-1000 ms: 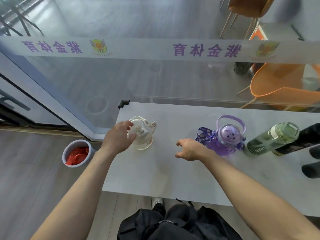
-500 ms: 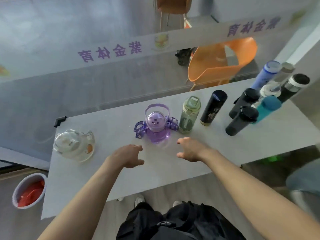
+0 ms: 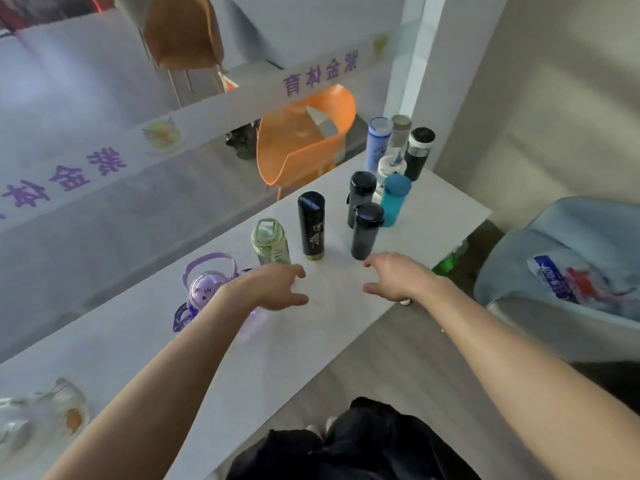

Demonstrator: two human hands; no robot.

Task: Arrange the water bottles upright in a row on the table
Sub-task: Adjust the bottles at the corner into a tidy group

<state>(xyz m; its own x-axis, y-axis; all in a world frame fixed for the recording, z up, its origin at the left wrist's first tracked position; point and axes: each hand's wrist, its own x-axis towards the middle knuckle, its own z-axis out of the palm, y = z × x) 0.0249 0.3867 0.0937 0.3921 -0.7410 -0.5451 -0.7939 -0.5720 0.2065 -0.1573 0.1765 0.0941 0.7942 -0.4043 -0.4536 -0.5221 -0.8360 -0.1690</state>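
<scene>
A row stands upright on the white table [image 3: 311, 341]: a clear round bottle [image 3: 41, 410] at the far left, a purple bottle with a loop handle [image 3: 207, 285], a pale green bottle [image 3: 270, 242] and a tall black flask [image 3: 311, 225]. Farther right, several bottles cluster together, the nearest a dark one [image 3: 366, 231], with a teal one [image 3: 394, 199] behind it. My left hand [image 3: 277, 285] hovers in front of the green bottle, fingers apart, holding nothing. My right hand [image 3: 394, 277] is empty and spread just below the dark bottle.
A glass wall with a white banner [image 3: 173, 133] runs behind the table. An orange chair [image 3: 304, 140] stands beyond the glass. A light blue seat with a printed bag [image 3: 571, 271] is at the right. The table's right end [image 3: 485, 213] is near a wall.
My view has swung right, from the clear bottle toward the cluster. My left hand let go of the clear bottle and both hands moved right, toward the dark bottles.
</scene>
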